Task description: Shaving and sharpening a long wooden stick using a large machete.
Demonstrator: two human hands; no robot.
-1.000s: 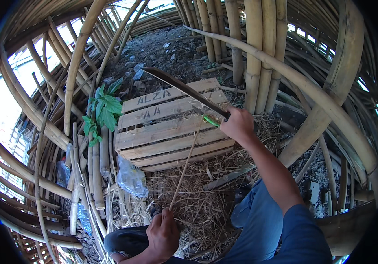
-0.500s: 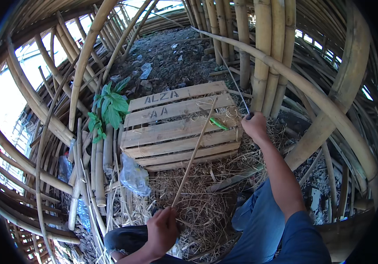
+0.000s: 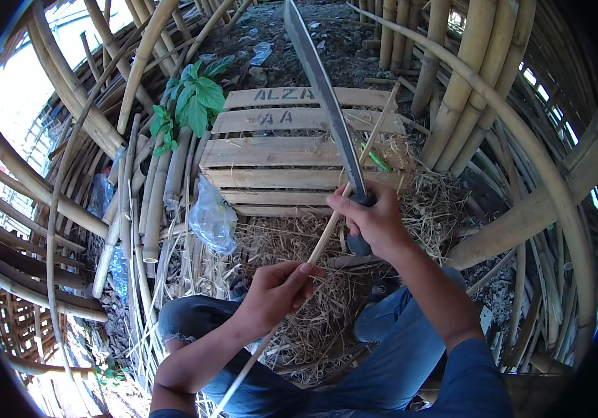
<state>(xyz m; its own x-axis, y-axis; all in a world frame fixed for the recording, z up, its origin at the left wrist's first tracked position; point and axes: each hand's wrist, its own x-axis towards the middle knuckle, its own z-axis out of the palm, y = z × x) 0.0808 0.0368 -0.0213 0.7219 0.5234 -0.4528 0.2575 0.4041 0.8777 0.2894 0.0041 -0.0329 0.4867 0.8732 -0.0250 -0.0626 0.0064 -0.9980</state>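
Note:
My right hand is closed round the dark handle of a machete. Its long blade points up and away, leaning slightly left. My left hand pinches a thin bamboo strip near the middle of the view. That strip runs from below my left forearm up past the blade to the slatted crate. The machete's base crosses the strip beside my right thumb; whether the right fingers also touch the strip I cannot tell.
A small bright green object lies on the crate among shavings. Dry bamboo shavings cover the ground between my legs. A plastic bag, a leafy green plant and bamboo poles stand or lie at left; thick bamboo posts rise at right.
The machete has come inward from the far right, its blade now upright across the strip. My left hand has moved up along or with the strip, whose lower end now extends behind it.

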